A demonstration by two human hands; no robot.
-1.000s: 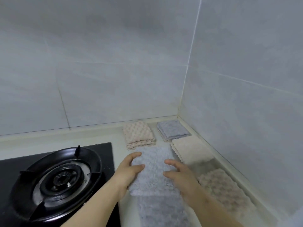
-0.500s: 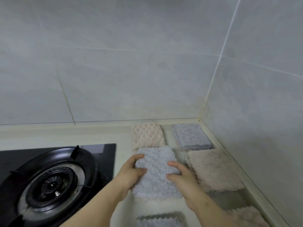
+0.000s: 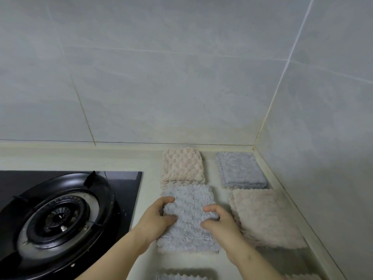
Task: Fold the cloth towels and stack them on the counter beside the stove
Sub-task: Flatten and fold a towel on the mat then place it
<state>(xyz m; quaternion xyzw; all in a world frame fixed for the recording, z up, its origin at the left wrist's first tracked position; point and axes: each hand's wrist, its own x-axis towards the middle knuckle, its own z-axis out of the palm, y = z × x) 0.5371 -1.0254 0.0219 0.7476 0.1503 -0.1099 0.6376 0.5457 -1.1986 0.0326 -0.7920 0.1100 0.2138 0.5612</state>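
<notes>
A folded grey fluffy towel (image 3: pixel 188 201) lies on the pale counter (image 3: pixel 149 199) just right of the stove. My left hand (image 3: pixel 159 217) grips its left edge, thumb on top. My right hand (image 3: pixel 219 221) grips its right edge the same way. Behind it lies a folded beige towel (image 3: pixel 181 164), touching its far edge. In the corner sits a folded grey towel (image 3: pixel 240 170). A folded beige towel (image 3: pixel 264 217) lies right of my right hand.
A black gas stove (image 3: pixel 56 215) with a round burner fills the left. Tiled walls close the back and the right, meeting at a corner (image 3: pixel 254 146). Another grey towel (image 3: pixel 181 276) shows at the bottom edge, and a dark flat cloth (image 3: pixel 282 259) lies at the lower right.
Both hands have slid the grey towel away from me, up against the beige towel behind it. The view has tilted up, so the lower towels have dropped toward the bottom edge.
</notes>
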